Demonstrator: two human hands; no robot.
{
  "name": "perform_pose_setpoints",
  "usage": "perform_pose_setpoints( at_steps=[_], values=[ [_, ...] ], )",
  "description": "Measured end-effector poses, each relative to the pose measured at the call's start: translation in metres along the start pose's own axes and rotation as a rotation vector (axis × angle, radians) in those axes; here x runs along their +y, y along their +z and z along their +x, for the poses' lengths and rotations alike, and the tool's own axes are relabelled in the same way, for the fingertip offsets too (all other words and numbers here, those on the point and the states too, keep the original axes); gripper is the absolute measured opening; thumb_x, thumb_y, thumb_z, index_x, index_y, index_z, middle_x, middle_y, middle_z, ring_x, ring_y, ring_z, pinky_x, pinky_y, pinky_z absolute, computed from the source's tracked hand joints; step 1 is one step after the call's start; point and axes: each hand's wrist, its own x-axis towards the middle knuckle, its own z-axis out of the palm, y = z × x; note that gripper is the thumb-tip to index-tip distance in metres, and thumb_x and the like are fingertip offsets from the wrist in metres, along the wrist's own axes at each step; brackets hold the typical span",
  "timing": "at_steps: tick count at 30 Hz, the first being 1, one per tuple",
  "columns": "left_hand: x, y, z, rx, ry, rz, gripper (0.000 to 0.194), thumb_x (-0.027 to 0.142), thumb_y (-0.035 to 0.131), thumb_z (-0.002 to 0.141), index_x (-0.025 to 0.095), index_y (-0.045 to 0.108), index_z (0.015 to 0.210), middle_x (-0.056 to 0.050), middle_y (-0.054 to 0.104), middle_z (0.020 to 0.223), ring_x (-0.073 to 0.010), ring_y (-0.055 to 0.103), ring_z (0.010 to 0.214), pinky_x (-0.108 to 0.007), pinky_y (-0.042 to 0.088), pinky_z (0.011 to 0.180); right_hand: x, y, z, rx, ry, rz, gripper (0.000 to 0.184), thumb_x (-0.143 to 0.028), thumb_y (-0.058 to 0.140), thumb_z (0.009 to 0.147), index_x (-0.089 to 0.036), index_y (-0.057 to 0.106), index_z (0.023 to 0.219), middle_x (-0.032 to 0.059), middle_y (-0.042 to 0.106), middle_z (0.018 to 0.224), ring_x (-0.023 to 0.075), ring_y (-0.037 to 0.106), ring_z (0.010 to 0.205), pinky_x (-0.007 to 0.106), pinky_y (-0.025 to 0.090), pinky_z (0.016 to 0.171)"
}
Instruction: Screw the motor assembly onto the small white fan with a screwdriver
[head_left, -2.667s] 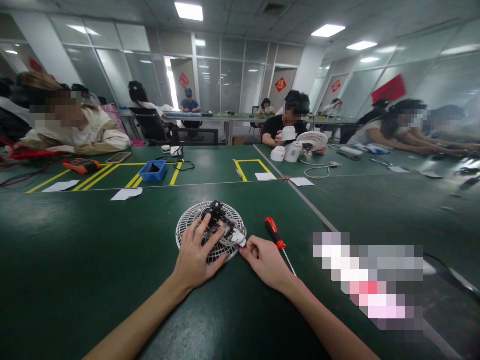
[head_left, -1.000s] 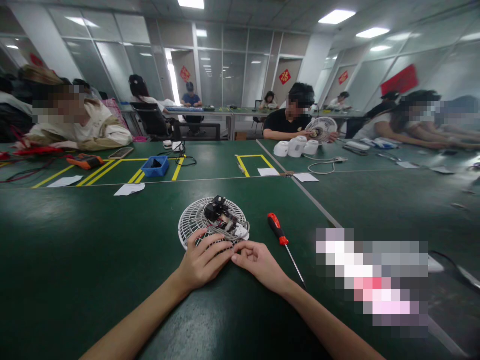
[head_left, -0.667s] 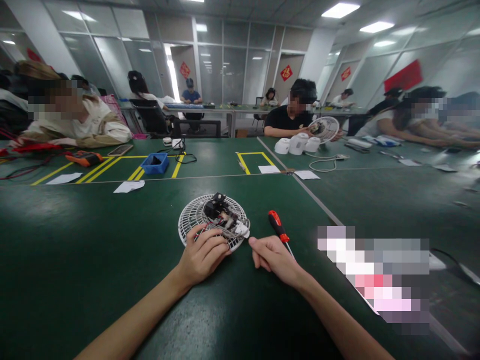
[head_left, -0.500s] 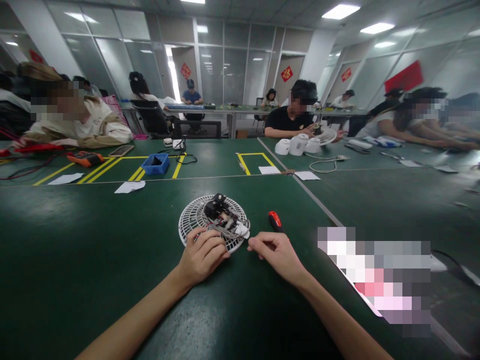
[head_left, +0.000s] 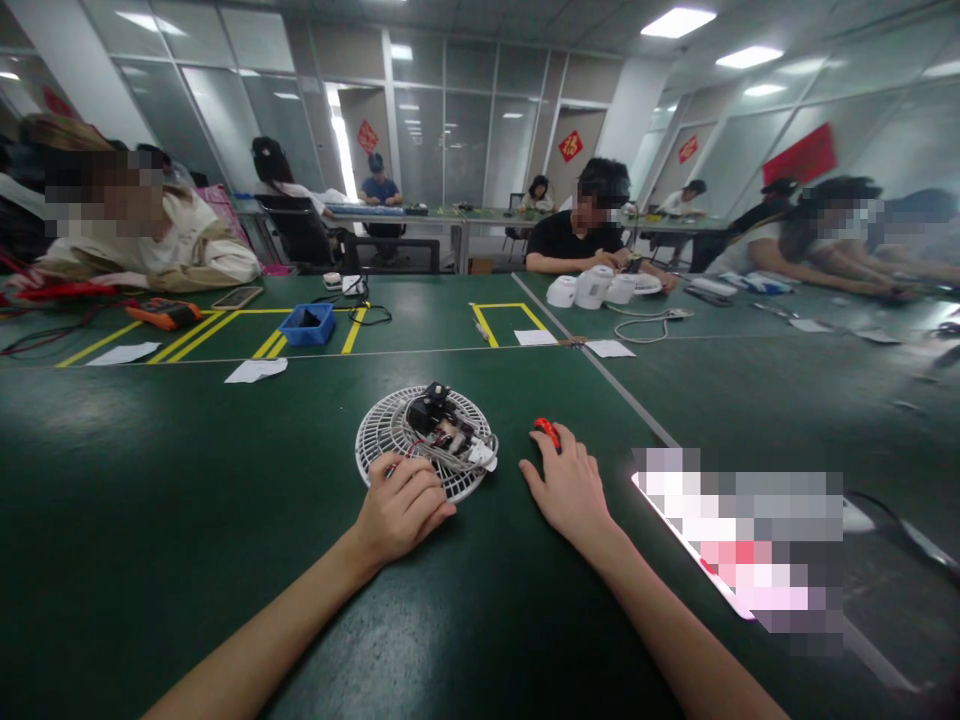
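A round white fan grille (head_left: 382, 416) lies flat on the green table, with a black motor assembly (head_left: 429, 408) and looped grey wires on top of it. My left hand (head_left: 405, 505) has its curled fingers closed on the grille's near rim; the fingertips are partly hidden. To the right, my right hand (head_left: 571, 490) is over a red-and-black screwdriver (head_left: 547, 432). Its fingers are apart, the index finger reaching along the red handle, and the thumb points toward the grille. Most of the screwdriver is hidden under this hand.
Beyond lie a blue bin (head_left: 307, 325), paper slips (head_left: 256, 371), an orange meter (head_left: 163, 313) and white housings (head_left: 592, 288) with a cable. A lit, blurred-out screen (head_left: 694, 560) is at right. Co-workers sit around; one in black (head_left: 574, 240) handles a white part.
My right hand has moved away from the grille's right edge to the screwdriver, and its pinched fingers have spread. My left hand has stayed at the grille's rim.
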Motion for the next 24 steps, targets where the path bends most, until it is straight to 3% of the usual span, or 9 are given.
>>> perform_pose_setpoints(
  at_steps=[5, 9, 12, 16, 24],
  values=[
    [-0.001, 0.001, 0.000, -0.005, -0.003, -0.014, 0.022, 0.027, 0.052, 0.099, 0.018, 0.057, 0.080, 0.001, 0.069, 0.075, -0.0174, 0.065, 0.083, -0.039, 0.033, 0.091, 0.006, -0.005, 0.005, -0.038, -0.009, 0.127, 0.053, -0.021, 0.054, 0.093, -0.013, 0.045, 0.145, 0.0193, 0.063, 0.124, 0.0331, 0.065, 0.105, 0.043, 0.049, 0.088],
    [0.000, 0.001, 0.001, 0.001, -0.019, -0.030, 0.012, 0.023, 0.059, 0.095, 0.019, 0.058, 0.084, 0.001, 0.071, 0.078, -0.0164, 0.065, 0.083, -0.038, 0.035, 0.092, 0.010, -0.002, 0.008, -0.037, 0.024, 0.387, 0.062, -0.024, 0.064, 0.084, -0.019, 0.046, 0.143, 0.0095, 0.068, 0.106, 0.0254, 0.067, 0.085, 0.040, 0.050, 0.083],
    [0.000, 0.000, 0.001, 0.005, -0.035, -0.030, 0.007, 0.022, 0.064, 0.093, 0.019, 0.059, 0.089, 0.001, 0.073, 0.081, -0.0160, 0.066, 0.083, -0.037, 0.037, 0.093, 0.009, -0.001, 0.009, -0.036, 0.133, 0.730, 0.065, -0.029, 0.070, 0.075, -0.022, 0.050, 0.136, 0.0011, 0.062, 0.097, 0.0161, 0.060, 0.064, 0.036, 0.051, 0.069],
    [0.000, 0.001, 0.002, 0.011, -0.063, -0.028, 0.010, 0.017, 0.065, 0.091, 0.019, 0.061, 0.099, 0.000, 0.075, 0.088, -0.0157, 0.066, 0.085, -0.036, 0.039, 0.093, 0.001, -0.004, 0.008, -0.008, 0.189, 1.153, 0.064, -0.034, 0.077, 0.066, -0.023, 0.056, 0.126, -0.0039, 0.053, 0.088, 0.0139, 0.054, 0.066, 0.031, 0.050, 0.062],
    [-0.001, 0.002, 0.001, 0.047, -0.081, -0.036, 0.018, 0.009, 0.059, 0.091, 0.018, 0.061, 0.106, -0.004, 0.075, 0.098, -0.0173, 0.064, 0.093, -0.037, 0.042, 0.096, -0.012, -0.011, 0.002, -0.034, 0.180, 1.439, 0.052, -0.037, 0.084, 0.066, -0.023, 0.061, 0.110, -0.0072, 0.046, 0.074, 0.0121, 0.045, 0.062, 0.026, 0.042, 0.054]
  ],
)
